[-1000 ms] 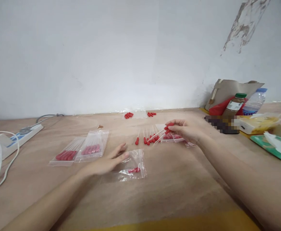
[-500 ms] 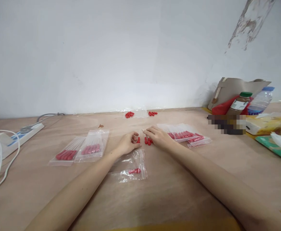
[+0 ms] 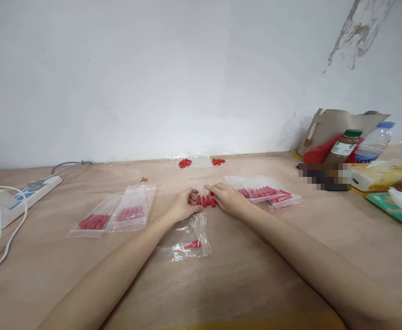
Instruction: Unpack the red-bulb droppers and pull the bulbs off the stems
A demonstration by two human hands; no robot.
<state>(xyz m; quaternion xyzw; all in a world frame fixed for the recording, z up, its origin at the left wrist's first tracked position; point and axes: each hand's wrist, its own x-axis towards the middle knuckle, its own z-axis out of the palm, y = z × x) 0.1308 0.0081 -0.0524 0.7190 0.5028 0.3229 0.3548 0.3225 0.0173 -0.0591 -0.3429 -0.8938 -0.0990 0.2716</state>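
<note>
Left hand [image 3: 183,206] and right hand [image 3: 227,199] fingers curled around droppers [image 3: 206,200], grip unclear, stems indistinct

Two bare hands meet on a wooden table [image 3: 256,270]. The left hand [image 3: 183,206] and right hand [image 3: 228,200] touch a small row of red-bulbed droppers [image 3: 206,200] between them. A clear bag [image 3: 187,238] lies just in front, and filled bags [image 3: 132,209] lie to each side.

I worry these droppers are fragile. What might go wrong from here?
The left hand and right hand press the loose droppers together; their thin stems might cross or snap. The bag between the forearms may get brushed aside. A dropper could slip unseen among the filled bags.
</note>
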